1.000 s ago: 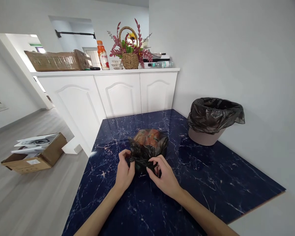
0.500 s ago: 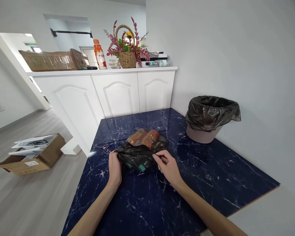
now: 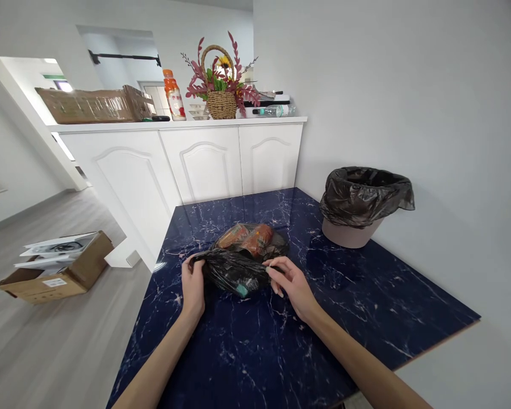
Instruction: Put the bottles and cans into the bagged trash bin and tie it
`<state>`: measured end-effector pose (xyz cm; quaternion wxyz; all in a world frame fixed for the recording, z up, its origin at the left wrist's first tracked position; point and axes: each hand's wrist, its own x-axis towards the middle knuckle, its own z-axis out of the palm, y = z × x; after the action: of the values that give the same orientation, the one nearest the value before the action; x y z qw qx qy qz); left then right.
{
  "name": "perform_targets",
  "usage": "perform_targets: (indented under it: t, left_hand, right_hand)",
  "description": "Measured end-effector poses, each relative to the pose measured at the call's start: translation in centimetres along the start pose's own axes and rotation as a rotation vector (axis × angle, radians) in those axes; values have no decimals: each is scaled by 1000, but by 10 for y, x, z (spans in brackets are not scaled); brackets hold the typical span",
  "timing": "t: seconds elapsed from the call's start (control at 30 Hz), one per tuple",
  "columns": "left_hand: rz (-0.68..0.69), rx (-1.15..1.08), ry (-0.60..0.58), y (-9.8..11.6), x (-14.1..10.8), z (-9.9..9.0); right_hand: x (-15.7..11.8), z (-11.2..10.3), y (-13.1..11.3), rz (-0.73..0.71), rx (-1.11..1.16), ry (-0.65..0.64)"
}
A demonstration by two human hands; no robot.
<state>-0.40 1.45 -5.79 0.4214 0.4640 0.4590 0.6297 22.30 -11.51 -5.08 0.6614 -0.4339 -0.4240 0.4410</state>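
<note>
A thin black plastic garbage bag (image 3: 232, 271) lies on the dark blue marbled table (image 3: 238, 346), with its rim stretched between my hands. My left hand (image 3: 193, 287) pinches the rim at its left end. At the right end, the thumb and fingers of my right hand (image 3: 292, 284) are closed on the same rim. Through the sheer film behind the rim, orange-red packages (image 3: 258, 238) show inside the bag. A small green item shows through the front. What else the bag holds is hidden.
A pinkish-grey trash bin (image 3: 351, 233) with a black liner stands on the table at the right, by the wall. White cabinets (image 3: 210, 165) border the far edge, carrying a flower basket (image 3: 221, 105), bottles and a carton. An open cardboard box (image 3: 74, 278) sits on the floor at left.
My left hand has shifted slightly left, pulling the bag's rim tauter between both hands. The front film now covers more of the green item.
</note>
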Motion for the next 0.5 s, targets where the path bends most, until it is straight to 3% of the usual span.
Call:
perform_targets:
  t: [0.1, 0.23, 0.37, 0.5]
  left_hand:
    - [109, 143, 7, 6, -6, -2]
    - [189, 241, -101, 18, -14, 0]
    - [171, 220, -139, 17, -16, 4]
    - [69, 115, -81, 5, -7, 0]
  right_hand:
    - [-6, 2, -3, -14, -75, -58]
    - [-9, 4, -2, -47, -198, -62]
    - [-6, 4, 5, -81, -228, -16]
    - [0, 0, 10, -36, -120, 33]
